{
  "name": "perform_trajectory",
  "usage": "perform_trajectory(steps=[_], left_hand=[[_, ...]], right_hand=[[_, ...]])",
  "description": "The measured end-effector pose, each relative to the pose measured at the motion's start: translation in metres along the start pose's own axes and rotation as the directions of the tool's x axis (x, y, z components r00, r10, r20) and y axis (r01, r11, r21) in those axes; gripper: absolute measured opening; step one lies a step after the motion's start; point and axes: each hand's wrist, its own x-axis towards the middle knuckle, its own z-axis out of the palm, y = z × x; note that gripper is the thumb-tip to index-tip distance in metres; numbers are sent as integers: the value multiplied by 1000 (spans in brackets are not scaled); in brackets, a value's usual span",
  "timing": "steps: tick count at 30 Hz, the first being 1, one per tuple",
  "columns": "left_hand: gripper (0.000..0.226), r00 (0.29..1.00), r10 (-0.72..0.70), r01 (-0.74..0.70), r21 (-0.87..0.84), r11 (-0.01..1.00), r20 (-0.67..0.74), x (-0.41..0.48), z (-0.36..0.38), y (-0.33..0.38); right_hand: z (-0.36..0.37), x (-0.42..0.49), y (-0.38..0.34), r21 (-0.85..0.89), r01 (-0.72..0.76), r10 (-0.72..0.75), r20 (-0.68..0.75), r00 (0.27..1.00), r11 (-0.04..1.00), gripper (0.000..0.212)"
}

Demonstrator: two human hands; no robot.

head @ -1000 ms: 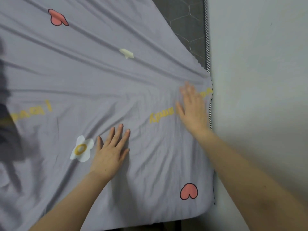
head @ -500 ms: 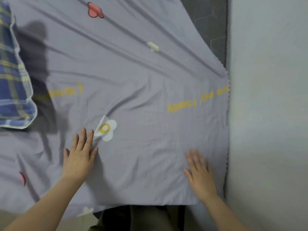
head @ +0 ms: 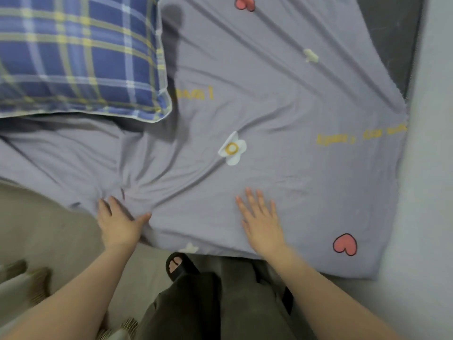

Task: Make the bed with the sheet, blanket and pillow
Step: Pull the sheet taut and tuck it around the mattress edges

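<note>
**What We Cannot Make Out**

The plaid pillow point(head: 73, 57) runs off the top and left edges. We cannot read the blurred yellow lettering point(head: 334, 139) on the sheet point(head: 294, 192). The sheet hides the mattress point(head: 389, 33) except one dark corner.

On view are one lilac sheet point(head: 282, 99), one blue plaid pillow point(head: 78, 55), two bare hands, namely one left hand point(head: 120, 225) and one right hand point(head: 262, 223), two pink hearts point(head: 344, 244), three white flowers point(head: 232, 148) and two lines of yellow lettering point(head: 360, 135) printed on the cloth, and one black slipper point(head: 179, 265).
</note>
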Motion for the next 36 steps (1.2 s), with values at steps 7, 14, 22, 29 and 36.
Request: perform_trajectory(steps=[7,14,22,29,36], left_hand=[[83,945,-328,277,-534,799,-1,41,-21,-17],[24,970,-242,212,-502,838,6,54,-46,-80],[21,949,-315,314,-240,919,36,51,-56,-166],[36,993,-80,30,-458,889,-92,106,-111,-141],[68,994,89,-102,-239,966,-65,191,-161,-104]], right_hand=[[-16,47,-119,62,700,-681,308,665,712,84],[-9,79,-181,53,69,-79,240,968,996,65],[-5,77,-231,-102,-164,166,20,986,981,61],[-36,143,-290,227,-31,76,-194,978,973,33],[-29,199,-345,243,-77,97,-72,993,967,36]])
